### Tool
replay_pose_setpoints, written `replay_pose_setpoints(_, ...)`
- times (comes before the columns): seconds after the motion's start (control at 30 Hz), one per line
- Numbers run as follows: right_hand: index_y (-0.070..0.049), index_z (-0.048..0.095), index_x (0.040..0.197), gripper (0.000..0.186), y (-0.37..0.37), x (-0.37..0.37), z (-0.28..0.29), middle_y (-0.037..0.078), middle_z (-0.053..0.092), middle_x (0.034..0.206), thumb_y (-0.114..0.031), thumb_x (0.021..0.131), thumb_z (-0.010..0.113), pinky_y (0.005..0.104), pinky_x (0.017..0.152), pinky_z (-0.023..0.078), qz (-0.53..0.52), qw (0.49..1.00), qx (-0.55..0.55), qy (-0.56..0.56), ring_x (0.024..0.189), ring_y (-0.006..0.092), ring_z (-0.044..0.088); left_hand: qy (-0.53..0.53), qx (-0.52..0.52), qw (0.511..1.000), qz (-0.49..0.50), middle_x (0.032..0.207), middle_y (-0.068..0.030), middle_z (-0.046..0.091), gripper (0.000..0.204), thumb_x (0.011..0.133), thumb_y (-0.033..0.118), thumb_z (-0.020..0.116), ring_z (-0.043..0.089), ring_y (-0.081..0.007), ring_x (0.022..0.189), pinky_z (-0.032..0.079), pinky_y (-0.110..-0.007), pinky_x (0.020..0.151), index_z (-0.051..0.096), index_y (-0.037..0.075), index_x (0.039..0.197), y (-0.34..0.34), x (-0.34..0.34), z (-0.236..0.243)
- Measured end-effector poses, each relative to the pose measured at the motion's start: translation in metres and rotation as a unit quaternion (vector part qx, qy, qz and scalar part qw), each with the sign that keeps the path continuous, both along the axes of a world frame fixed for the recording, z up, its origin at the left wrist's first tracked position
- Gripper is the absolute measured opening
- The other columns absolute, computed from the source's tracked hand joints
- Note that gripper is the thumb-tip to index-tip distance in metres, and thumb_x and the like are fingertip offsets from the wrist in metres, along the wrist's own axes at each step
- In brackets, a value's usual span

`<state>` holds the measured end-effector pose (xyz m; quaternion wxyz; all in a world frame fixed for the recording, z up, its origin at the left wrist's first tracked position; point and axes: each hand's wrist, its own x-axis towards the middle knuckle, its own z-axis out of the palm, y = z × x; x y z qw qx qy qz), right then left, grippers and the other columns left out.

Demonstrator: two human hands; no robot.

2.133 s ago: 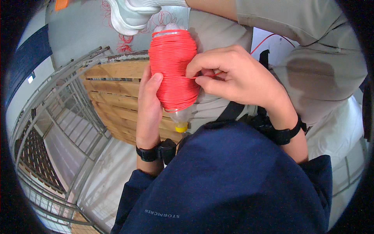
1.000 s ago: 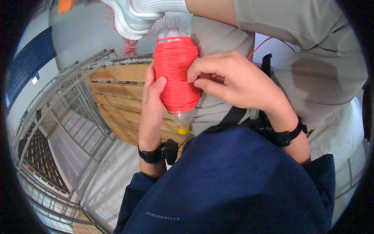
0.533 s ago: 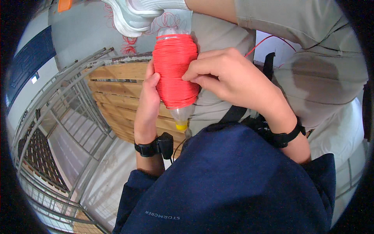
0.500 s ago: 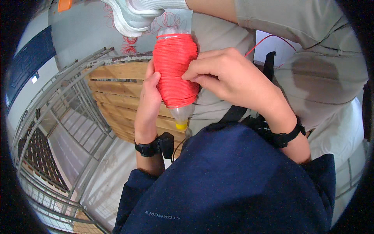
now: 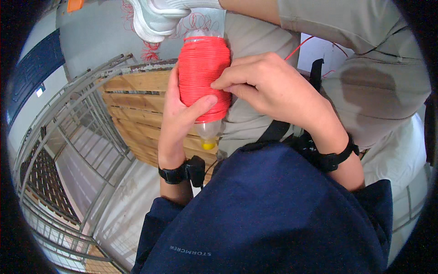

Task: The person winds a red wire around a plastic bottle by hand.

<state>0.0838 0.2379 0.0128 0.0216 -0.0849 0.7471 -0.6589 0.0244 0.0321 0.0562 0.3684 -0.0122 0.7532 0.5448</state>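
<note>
A clear plastic bottle (image 5: pixel 210 129) with a yellow cap (image 5: pixel 208 145) lies before me, cap end toward my body. Red cord (image 5: pixel 203 68) is wound around most of it in close turns. My left hand (image 5: pixel 175 116) grips the bottle from the left, its thumb laid across the front of the winding near the cap end and its other fingers mostly hidden behind. On the right side of the winding, the pinched thumb and forefinger of my right hand (image 5: pixel 273 86) hold the cord. A stretch of cord shows beyond that hand, up to the right.
Wooden slats (image 5: pixel 134 115) and a grey metal rail frame (image 5: pixel 86 132) stand to the left. Beyond the bottle are a white shoe (image 5: pixel 157 23) and tangled red strands (image 5: pixel 150 52). Beige trouser legs (image 5: pixel 328 20) and a black strap (image 5: pixel 315 75) lie at the right.
My left thumb has moved from the bottle's left edge onto the front of the winding. The cap end has shifted slightly left and away from me. My right hand stays nearly in place.
</note>
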Motion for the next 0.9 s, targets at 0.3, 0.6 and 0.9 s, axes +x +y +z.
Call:
replay_pose_setpoints(0.3,-0.002,0.066,0.091,0.012,0.020,0.005,0.017,0.016,0.066,0.080,-0.006,0.080,0.063,0.0409,0.069,0.051,0.015,0.993,-0.108,0.048,0.078,0.0356,0.065,-0.048,0.083,0.992,0.079,0.136,-0.0145,0.049,0.097,0.069,0.019,0.084,0.052,-0.0239,0.125,0.041,-0.037,0.106,0.029,-0.002,0.146,0.013,0.016,0.020)
replay_pose_setpoints(0.6,-0.001,0.061,0.093,0.009,0.019,0.008,0.013,0.011,0.065,0.080,-0.001,0.084,0.063,0.0312,0.063,0.050,0.044,0.997,-0.061,-0.019,0.069,0.0259,0.065,-0.039,0.064,0.997,0.022,0.139,-0.0137,0.046,0.096,0.074,0.023,0.082,0.048,-0.0225,0.128,0.037,-0.037,0.109,0.026,-0.003,0.148,0.008,0.012,0.009)
replay_pose_setpoints(0.9,-0.003,0.058,0.091,0.009,0.010,0.008,0.008,0.017,0.063,0.078,-0.004,0.083,0.061,0.0419,0.064,0.049,0.033,0.994,-0.106,-0.011,0.074,0.0358,0.064,-0.027,0.076,0.997,0.022,0.141,-0.0138,0.046,0.070,0.090,0.021,0.062,0.046,-0.0202,0.129,0.034,-0.035,0.111,0.028,-0.003,0.147,0.000,0.012,0.007)
